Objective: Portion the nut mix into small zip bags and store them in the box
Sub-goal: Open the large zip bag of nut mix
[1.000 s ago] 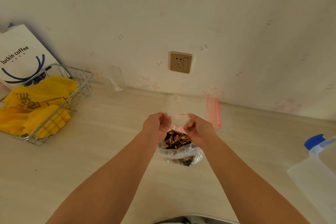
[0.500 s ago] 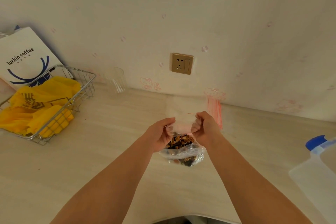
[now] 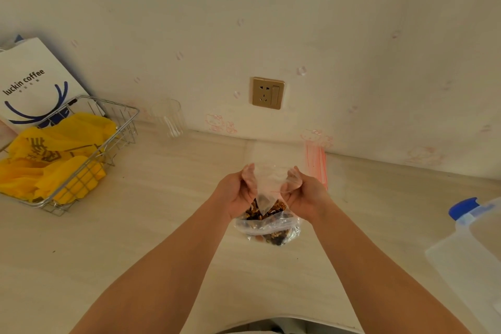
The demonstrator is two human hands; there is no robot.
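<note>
Small zip bag pulled open and lifted between both hands

Half a second back, pinched flat at its red strip by curled fingers; now spread wide, the small zip bag (image 3: 267, 184) raised and hanging to a point over the nut mix (image 3: 267, 211). Left hand (image 3: 238, 192) and right hand (image 3: 305, 194) moved apart, turned palms inward, fingers gripping the bag's two sides. Bag's lower corner now dipped down in front of the nuts.
</note>
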